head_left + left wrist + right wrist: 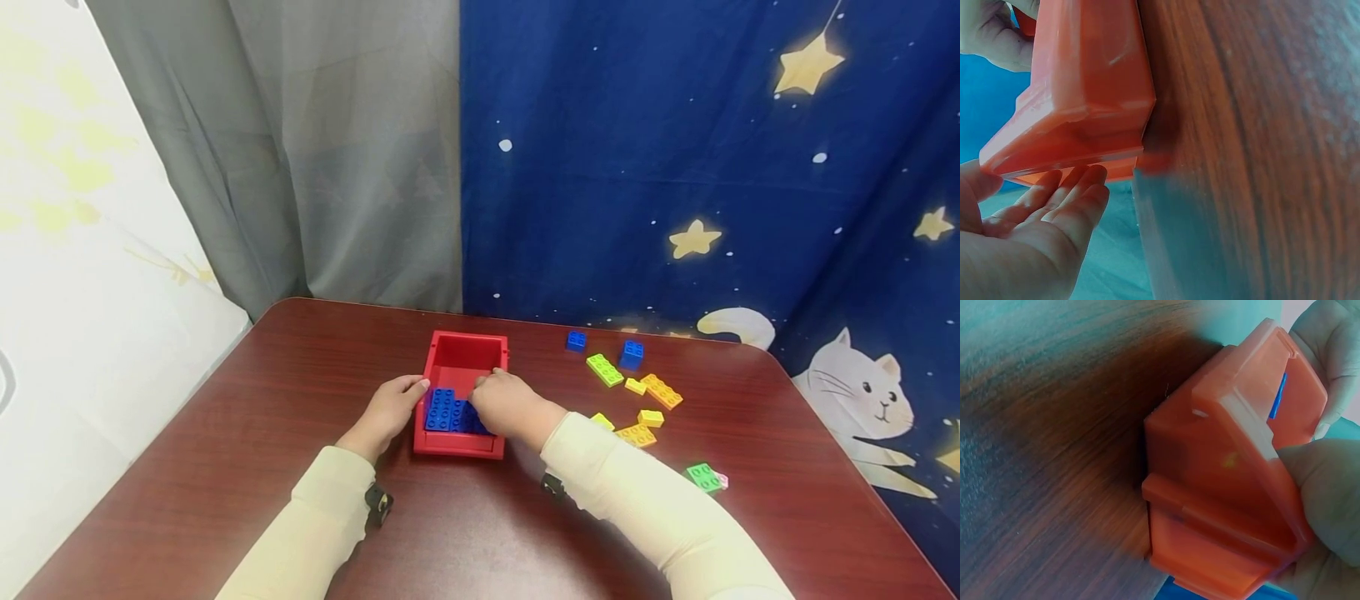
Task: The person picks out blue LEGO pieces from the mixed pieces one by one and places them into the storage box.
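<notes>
A red plastic box (465,446) with an open top stands on the table. Blue studded building bricks (441,410) lie side by side in its near end. My left hand (386,417) holds the box's left wall, thumb at the rim and fingers along the outside, as the left hand (1041,219) shows in the left wrist view. Over the right wall reaches my right hand (510,406), its fingers curled down at the rightmost blue brick (474,422). That hand covers part of the brick, and its fingertips are hidden. In the right wrist view, the right hand (1332,494) overlaps the box rim.
To the right lie loose bricks: a small blue brick (576,341), a taller blue brick (632,355), a lime brick (604,370), an orange brick (662,391), yellow bricks (651,418) and a green brick (703,477). Curtains (600,167) hang behind the brown table (300,358).
</notes>
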A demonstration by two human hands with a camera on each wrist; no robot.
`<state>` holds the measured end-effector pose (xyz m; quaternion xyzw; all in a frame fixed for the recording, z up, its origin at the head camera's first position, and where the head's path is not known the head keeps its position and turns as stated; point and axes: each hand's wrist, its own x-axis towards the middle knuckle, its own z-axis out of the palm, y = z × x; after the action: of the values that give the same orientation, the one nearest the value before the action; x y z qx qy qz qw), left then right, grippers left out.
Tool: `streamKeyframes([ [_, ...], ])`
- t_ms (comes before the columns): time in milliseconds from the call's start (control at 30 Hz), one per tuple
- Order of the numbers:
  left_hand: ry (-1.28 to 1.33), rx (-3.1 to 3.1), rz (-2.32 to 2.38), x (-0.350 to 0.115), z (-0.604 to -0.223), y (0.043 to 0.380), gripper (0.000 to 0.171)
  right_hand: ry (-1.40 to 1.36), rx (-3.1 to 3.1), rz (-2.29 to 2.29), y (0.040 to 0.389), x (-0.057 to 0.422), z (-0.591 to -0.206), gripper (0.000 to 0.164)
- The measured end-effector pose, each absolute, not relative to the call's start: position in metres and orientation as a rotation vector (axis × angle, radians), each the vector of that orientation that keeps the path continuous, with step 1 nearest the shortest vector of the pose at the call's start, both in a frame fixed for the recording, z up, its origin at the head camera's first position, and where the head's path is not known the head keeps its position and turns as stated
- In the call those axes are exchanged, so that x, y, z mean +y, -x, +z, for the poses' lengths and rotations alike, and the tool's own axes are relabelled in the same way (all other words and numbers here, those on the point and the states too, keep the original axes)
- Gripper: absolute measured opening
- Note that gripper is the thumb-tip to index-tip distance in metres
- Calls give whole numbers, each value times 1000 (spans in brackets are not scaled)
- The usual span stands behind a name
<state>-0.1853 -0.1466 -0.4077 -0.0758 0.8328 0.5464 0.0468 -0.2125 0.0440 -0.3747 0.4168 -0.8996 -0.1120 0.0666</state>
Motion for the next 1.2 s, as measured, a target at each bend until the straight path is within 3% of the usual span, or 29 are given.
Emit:
streamKeyframes([
  [767,221,2545,1676,-146,-408,185,48,-1201,-2755,-221,210,49,-374,26],
  [1200,235,2530,1669,-147,-409,185,49,-1195,-2616,133,218,74,-364,29],
])
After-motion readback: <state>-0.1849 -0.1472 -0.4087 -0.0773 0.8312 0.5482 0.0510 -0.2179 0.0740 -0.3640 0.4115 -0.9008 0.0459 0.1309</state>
